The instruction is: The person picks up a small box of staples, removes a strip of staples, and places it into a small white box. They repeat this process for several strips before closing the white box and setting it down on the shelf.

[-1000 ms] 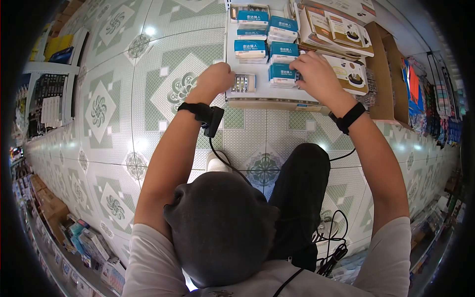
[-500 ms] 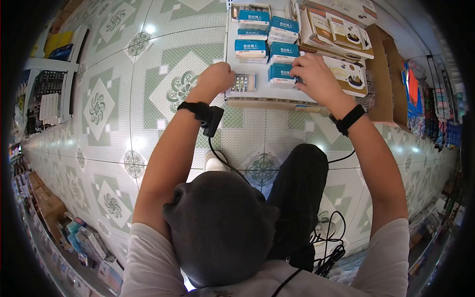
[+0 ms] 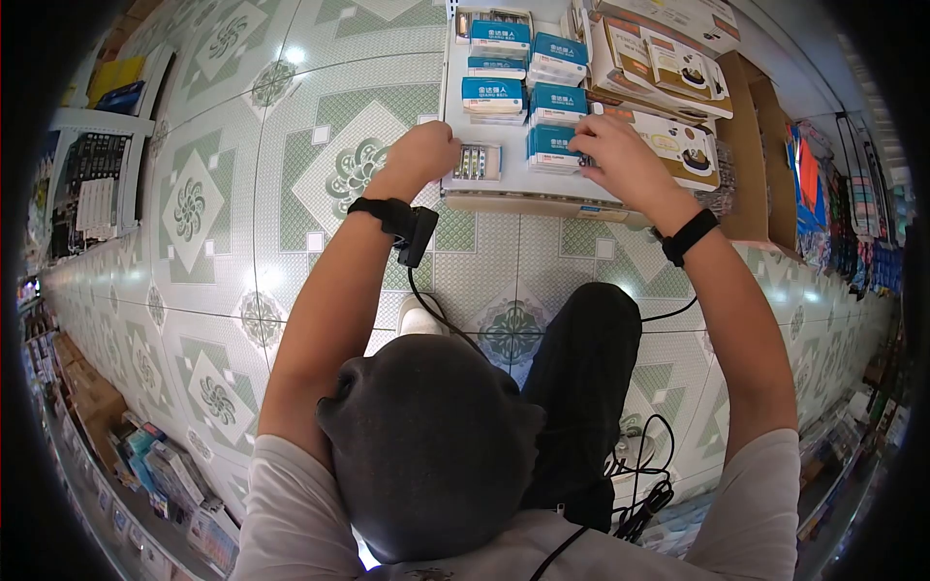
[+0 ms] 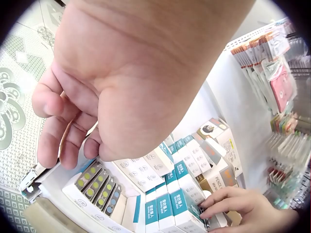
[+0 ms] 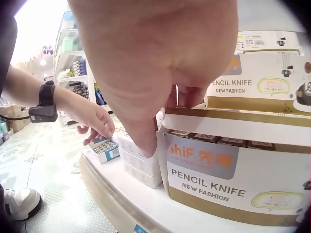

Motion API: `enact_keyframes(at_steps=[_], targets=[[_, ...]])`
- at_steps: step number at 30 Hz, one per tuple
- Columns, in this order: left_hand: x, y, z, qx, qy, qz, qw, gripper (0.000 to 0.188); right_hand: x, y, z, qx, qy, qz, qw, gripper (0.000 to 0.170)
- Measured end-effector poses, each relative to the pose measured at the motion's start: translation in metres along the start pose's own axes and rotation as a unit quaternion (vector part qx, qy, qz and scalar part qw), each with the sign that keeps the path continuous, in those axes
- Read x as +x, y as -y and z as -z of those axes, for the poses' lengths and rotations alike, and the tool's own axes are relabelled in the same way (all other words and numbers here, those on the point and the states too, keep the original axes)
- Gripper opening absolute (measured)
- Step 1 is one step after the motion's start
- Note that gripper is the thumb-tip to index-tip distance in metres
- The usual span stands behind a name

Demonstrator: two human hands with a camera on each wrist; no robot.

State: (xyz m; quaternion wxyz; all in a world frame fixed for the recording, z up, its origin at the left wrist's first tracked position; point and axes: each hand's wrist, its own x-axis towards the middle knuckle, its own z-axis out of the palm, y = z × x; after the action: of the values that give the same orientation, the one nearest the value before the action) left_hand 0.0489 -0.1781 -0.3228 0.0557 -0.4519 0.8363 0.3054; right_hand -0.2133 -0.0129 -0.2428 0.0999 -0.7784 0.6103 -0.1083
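Apparently, work is partway: blue-and-white boxes (image 3: 492, 94) stand stacked at upper centre; one open box (image 4: 90, 209) of clippers (image 4: 90, 192) lies uncovered beside your loosely curled, seemingly empty left hand (image 3: 422, 155). Your right hand (image 3: 625, 165) is at the lower-right stack (image 3: 552, 145); whether it pinches anything cannot be told.

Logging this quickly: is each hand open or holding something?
Left hand: open, fingers loosely curled, nothing visibly held.
Right hand: at a blue-and-white box; grip cannot be told.

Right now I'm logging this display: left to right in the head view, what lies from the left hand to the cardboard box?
Left hand, small open box, front blue-and-white box, right hand, white-and-brown box, cardboard box.
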Motion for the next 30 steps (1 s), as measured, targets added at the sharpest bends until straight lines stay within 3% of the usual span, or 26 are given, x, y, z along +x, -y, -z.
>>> enact_keyframes(at_steps=[12, 30], targets=[[-0.001, -0.006, 0.006, -0.022, 0.035, 0.031, 0.999, 0.043, -0.01, -0.005, -0.003, 0.001, -0.004, 0.047, 0.999, 0.02], [-0.002, -0.004, 0.004, -0.013, 0.02, 0.012, 1.0, 0.043, 0.002, 0.014, -0.013, 0.104, -0.053, -0.041, 0.992, 0.025]])
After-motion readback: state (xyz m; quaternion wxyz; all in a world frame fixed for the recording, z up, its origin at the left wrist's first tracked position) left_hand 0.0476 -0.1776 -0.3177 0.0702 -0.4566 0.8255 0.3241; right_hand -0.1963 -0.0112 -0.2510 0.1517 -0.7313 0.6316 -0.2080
